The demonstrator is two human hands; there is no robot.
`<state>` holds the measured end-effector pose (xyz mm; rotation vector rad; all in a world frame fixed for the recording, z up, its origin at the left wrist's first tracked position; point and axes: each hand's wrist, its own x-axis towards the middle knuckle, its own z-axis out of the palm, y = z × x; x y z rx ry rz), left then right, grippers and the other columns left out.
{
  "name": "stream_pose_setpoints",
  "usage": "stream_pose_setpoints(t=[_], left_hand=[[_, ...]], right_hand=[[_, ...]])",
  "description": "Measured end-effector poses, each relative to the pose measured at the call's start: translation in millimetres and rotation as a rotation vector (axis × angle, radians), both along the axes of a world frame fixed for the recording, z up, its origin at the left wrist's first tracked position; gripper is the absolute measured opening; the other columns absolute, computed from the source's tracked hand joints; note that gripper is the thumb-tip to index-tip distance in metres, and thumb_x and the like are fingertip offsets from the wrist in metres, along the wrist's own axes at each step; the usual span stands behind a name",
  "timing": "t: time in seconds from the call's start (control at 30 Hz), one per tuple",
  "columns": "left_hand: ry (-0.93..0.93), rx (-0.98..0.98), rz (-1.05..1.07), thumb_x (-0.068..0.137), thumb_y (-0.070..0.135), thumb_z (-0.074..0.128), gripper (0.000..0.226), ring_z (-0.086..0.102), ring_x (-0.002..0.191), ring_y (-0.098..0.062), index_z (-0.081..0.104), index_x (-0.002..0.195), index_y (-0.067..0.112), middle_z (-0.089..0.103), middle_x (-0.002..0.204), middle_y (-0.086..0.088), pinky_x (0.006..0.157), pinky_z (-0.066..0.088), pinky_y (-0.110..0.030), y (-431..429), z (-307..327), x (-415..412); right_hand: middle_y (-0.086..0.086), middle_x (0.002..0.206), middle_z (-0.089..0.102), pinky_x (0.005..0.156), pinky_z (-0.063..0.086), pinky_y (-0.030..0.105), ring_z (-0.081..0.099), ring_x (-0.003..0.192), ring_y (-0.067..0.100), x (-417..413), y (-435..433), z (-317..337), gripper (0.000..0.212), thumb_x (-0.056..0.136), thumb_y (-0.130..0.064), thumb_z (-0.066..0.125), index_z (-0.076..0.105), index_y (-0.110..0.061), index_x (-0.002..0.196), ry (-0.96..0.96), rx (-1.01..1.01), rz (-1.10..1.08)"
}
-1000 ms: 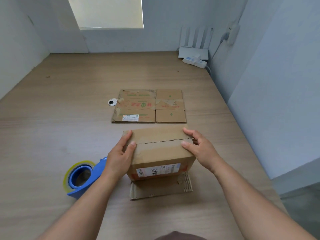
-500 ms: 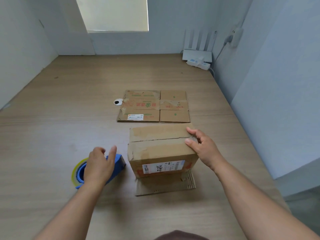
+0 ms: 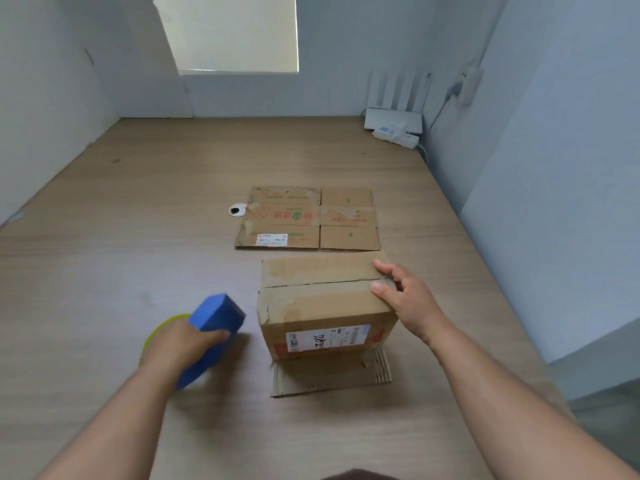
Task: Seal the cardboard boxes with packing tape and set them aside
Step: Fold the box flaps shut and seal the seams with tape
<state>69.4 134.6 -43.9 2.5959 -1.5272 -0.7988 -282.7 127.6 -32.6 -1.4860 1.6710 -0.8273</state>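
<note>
The cardboard box (image 3: 322, 299) stands on the wooden counter (image 3: 104, 271) a little right of centre, directly under the right grip (image 3: 408, 306), a bare hand that clasps its upper right edge: the thumb lies on the top at the seam between the two closed flaps, and the bent fingers reach over the far flap and the right side. The seam across the top looks untaped, though older strips of tape show on the near flap. The left grip (image 3: 180, 344) is curled tightly round the blue tape dispenser (image 3: 214, 317), with the fingers wrapped over its handle; it sits just to the left of the box and apart from it, separated by a strip of bare counter. The dispenser's blunt blue end points up and toward the box, and the yellowish tape roll (image 3: 162, 327) shows behind the knuckles; the picture is blurred there, so I cannot tell whether the dispenser touches the counter. On the box's near face is a white shipping label (image 3: 327, 339) with handwriting, and below it a corrugated flap (image 3: 332, 375) lies flat on the counter toward the person. Beyond the box, close to its far edge, lies a flattened carton (image 3: 308, 220) with printed lettering, and a round cable hole (image 3: 237, 210) sits just left of it. In the far right corner stand a white router (image 3: 393, 112) and a power strip (image 3: 396, 135).
</note>
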Motion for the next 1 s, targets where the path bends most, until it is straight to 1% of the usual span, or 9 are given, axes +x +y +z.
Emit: stream_pose_setpoints(t=[0.1, 0.2, 0.33, 0.47, 0.67, 0.7, 0.77, 0.87, 1.0], left_hand=[[0.113, -0.202, 0.046, 0.077, 0.056, 0.070, 0.043, 0.053, 0.070, -0.022, 0.054, 0.084, 0.016, 0.055, 0.076, -0.004, 0.059, 0.038, -0.032, -5.9, 59.1, -13.7], [0.207, -0.355, -0.074, 0.075, 0.055, 0.072, 0.039, 0.051, 0.069, -0.016, 0.052, 0.080, 0.022, 0.055, 0.076, 0.001, 0.054, 0.039, -0.030, -8.0, 118.1, -50.1], [0.241, -0.230, -0.375, 0.067, 0.062, 0.074, 0.043, 0.061, 0.074, -0.012, 0.057, 0.084, 0.027, 0.063, 0.081, 0.006, 0.064, 0.052, -0.030, -11.2, 139.3, -102.4], [-0.090, -0.134, -0.668, 0.067, 0.074, 0.064, 0.057, 0.057, 0.073, -0.007, 0.058, 0.095, 0.025, 0.061, 0.083, 0.007, 0.066, 0.052, -0.027, -18.8, 113.3, -132.5], [-0.097, -0.091, -0.715, 0.069, 0.075, 0.061, 0.062, 0.060, 0.082, -0.009, 0.058, 0.104, 0.024, 0.064, 0.094, 0.005, 0.076, 0.056, -0.029, -28.2, 107.2, -130.1], [-0.100, -0.093, -0.721, 0.069, 0.075, 0.062, 0.061, 0.059, 0.082, -0.009, 0.058, 0.105, 0.025, 0.064, 0.094, 0.006, 0.076, 0.056, -0.028, -28.1, 106.9, -129.8], [-0.111, -0.107, -0.736, 0.070, 0.074, 0.062, 0.059, 0.058, 0.081, -0.008, 0.057, 0.104, 0.026, 0.063, 0.093, 0.007, 0.072, 0.053, -0.025, -27.3, 106.5, -130.9], [-0.109, -0.098, -0.747, 0.072, 0.072, 0.062, 0.055, 0.057, 0.080, -0.006, 0.055, 0.103, 0.027, 0.062, 0.093, 0.007, 0.069, 0.050, -0.022, -27.0, 108.3, -132.8], [-0.102, -0.077, -0.754, 0.072, 0.071, 0.061, 0.055, 0.058, 0.081, -0.007, 0.055, 0.104, 0.027, 0.063, 0.095, 0.007, 0.070, 0.049, -0.022, -27.8, 111.5, -132.7]], right_hand=[[-0.002, 0.139, 0.047, 0.102, 0.040, 0.029, 0.046, 0.122, 0.013, -0.2, 0.0, -0.4, 0.046, 0.092, -0.030, 0.060, 0.049, -0.031, 0.136, 0.001, -0.005, 0.003], [-0.001, 0.139, 0.047, 0.098, 0.039, 0.025, 0.046, 0.122, 0.013, 1.1, 0.5, -0.1, 0.046, 0.093, -0.031, 0.059, 0.048, -0.030, 0.137, 0.006, -0.011, 0.006], [-0.002, 0.138, 0.046, 0.093, 0.038, 0.024, 0.045, 0.121, 0.013, 1.2, 1.7, 2.0, 0.046, 0.093, -0.032, 0.059, 0.048, -0.034, 0.137, -0.001, 0.005, -0.008], [-0.001, 0.135, 0.046, 0.095, 0.033, 0.022, 0.043, 0.119, 0.010, 3.4, 5.0, 7.9, 0.046, 0.092, -0.032, 0.059, 0.048, -0.034, 0.137, 0.057, -0.005, -0.016], [0.004, 0.148, 0.034, 0.111, 0.023, 0.030, 0.025, 0.138, 0.018, 5.4, 1.1, 26.3, 0.044, 0.095, -0.033, 0.055, 0.051, -0.025, 0.137, 0.274, -0.066, -0.044], [0.004, 0.146, 0.036, 0.109, 0.023, 0.026, 0.027, 0.136, 0.017, 7.3, -0.1, 32.2, 0.042, 0.096, -0.027, 0.052, 0.051, -0.021, 0.137, 0.259, -0.135, -0.083], [0.002, 0.136, 0.044, 0.101, 0.033, 0.019, 0.041, 0.127, 0.014, 14.9, -0.5, 40.8, 0.043, 0.095, -0.011, 0.048, 0.048, -0.016, 0.138, 0.017, -0.221, -0.147], [-0.003, 0.134, 0.047, 0.083, 0.050, 0.019, 0.054, 0.111, 0.011, 27.9, 0.7, 46.2, 0.056, 0.093, 0.003, 0.045, 0.037, -0.018, 0.145, -0.374, -0.065, -0.065], [-0.005, 0.125, 0.057, 0.084, 0.051, 0.016, 0.055, 0.113, 0.008, 23.4, -3.4, 45.2, 0.054, 0.090, 0.003, 0.053, 0.045, -0.019, 0.138, -0.380, 0.021, 0.106]])
